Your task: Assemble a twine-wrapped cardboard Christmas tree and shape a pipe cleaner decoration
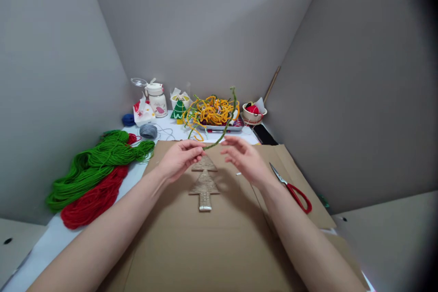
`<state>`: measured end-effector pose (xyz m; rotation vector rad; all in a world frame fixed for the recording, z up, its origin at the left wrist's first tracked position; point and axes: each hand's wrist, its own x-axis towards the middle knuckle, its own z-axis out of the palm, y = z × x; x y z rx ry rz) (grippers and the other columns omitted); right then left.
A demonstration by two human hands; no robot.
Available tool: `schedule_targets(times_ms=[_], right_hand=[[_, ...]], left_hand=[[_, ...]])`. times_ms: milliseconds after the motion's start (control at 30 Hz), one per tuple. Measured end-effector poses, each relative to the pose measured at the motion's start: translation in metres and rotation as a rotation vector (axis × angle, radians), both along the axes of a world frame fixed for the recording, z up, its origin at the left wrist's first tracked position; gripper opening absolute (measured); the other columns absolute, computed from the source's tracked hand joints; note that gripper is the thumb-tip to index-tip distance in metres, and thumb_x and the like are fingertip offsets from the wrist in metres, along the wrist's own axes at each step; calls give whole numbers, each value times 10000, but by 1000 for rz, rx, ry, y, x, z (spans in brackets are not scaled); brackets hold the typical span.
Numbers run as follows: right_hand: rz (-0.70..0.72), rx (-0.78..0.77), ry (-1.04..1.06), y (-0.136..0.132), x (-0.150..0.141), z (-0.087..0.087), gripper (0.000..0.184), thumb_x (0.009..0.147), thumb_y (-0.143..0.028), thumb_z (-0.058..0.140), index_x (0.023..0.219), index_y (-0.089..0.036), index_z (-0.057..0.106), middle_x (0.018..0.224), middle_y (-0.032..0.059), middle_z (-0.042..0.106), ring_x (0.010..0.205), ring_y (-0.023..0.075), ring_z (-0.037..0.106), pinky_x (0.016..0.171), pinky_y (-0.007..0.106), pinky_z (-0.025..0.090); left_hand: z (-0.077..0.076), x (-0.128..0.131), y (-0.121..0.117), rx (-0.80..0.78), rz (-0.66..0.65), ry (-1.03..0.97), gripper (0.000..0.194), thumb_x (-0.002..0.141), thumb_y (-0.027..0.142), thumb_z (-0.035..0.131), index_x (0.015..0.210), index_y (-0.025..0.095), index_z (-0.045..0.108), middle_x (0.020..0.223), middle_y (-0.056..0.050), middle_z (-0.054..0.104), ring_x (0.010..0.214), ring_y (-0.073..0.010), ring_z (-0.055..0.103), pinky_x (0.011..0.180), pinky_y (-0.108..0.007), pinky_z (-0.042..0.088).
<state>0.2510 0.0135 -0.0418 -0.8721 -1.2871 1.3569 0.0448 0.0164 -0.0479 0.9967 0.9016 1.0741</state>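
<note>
My left hand (183, 157) pinches one end of a green fuzzy cord (228, 125), which curves up to the right with its other end standing free in the air. Just right of it is my right hand (244, 157), fingers apart and slightly curled, close to the cord but with no clear grip on it. Below both hands, a tree-shaped piece wrapped in brown twine (204, 185) lies flat on a cardboard sheet (185, 246). My left fingers partly cover its top.
Red-handled scissors (297, 196) lie at right on the cardboard. Green yarn (99, 159) and red yarn (96, 196) are heaped at left. At the back stand a white bottle (157, 100), a tray (222, 127) of orange and green cords, and a bowl (253, 116). Grey walls enclose the table.
</note>
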Motion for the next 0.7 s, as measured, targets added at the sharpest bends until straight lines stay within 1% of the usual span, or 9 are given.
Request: schedule_targets(times_ms=[67, 133, 200, 267, 333, 467, 533, 633, 700], right_hand=[[66, -18, -90, -5, -13, -12, 247, 723, -325, 647, 958, -249, 642, 898, 21, 638, 714, 128, 571, 611, 246, 457], [19, -4, -172, -9, -21, -27, 167, 736, -343, 626, 851, -232, 676, 721, 5, 625, 613, 122, 529, 579, 249, 430], [-55, -28, -234, -12, -24, -42, 157, 728, -363, 627, 751, -219, 685, 584, -6, 578, 534, 123, 492, 529, 253, 401], [-86, -90, -265, -13, -23, -54, 167, 711, -374, 640, 711, -212, 680, 530, -9, 556, 490, 125, 471, 487, 253, 375], [-93, -143, -275, -14, -22, -63, 178, 704, -380, 645, 698, -204, 676, 525, -9, 561, 475, 123, 466, 473, 249, 363], [-127, -230, -244, -11, -22, -70, 221, 686, -397, 657, 668, -177, 658, 555, 4, 592, 474, 113, 476, 461, 240, 355], [-136, -282, -190, -6, -23, -70, 242, 668, -407, 672, 660, -168, 642, 581, 10, 607, 474, 106, 480, 455, 234, 356], [-117, -304, -86, 6, -21, -66, 252, 643, -405, 700, 673, -162, 640, 625, 19, 623, 501, 102, 498, 474, 231, 384], [-104, -301, -17, 15, -20, -62, 268, 648, -415, 698, 708, -157, 658, 659, 30, 634, 529, 104, 514, 495, 232, 406]], left_hand=[[-7, 6, -3, 40, -41, 106, 205, 636, 259, 721, 801, 158, 651, 701, -14, 644, 572, -78, 539, 576, -209, 435], [-20, 12, -7, 66, -64, 223, 186, 630, 248, 708, 773, 164, 621, 654, 9, 625, 557, -88, 538, 566, -218, 430], [-36, 16, -10, 62, -54, 343, 141, 641, 243, 677, 727, 164, 598, 606, 19, 609, 523, -96, 525, 530, -218, 409], [-48, 16, -11, 74, -49, 515, 91, 655, 240, 647, 674, 167, 595, 544, 30, 571, 490, -102, 501, 493, -217, 375], [-54, 15, -12, 155, -69, 708, 89, 684, 265, 622, 661, 179, 615, 510, 31, 548, 479, -114, 489, 483, -224, 351], [-50, 15, -9, 452, -131, 1070, 152, 765, 288, 552, 687, 204, 652, 584, -21, 617, 568, -161, 547, 543, -257, 349], [-45, 16, -5, 548, -143, 1185, 185, 796, 270, 511, 712, 208, 664, 659, -59, 657, 628, -186, 580, 578, -270, 359], [-40, 19, 5, 631, -167, 1190, 222, 822, 221, 460, 796, 218, 681, 773, -83, 688, 720, -195, 610, 644, -270, 387], [-40, 19, 14, 674, -145, 1161, 246, 826, 176, 434, 853, 211, 676, 830, -85, 690, 766, -192, 612, 684, -268, 397]])
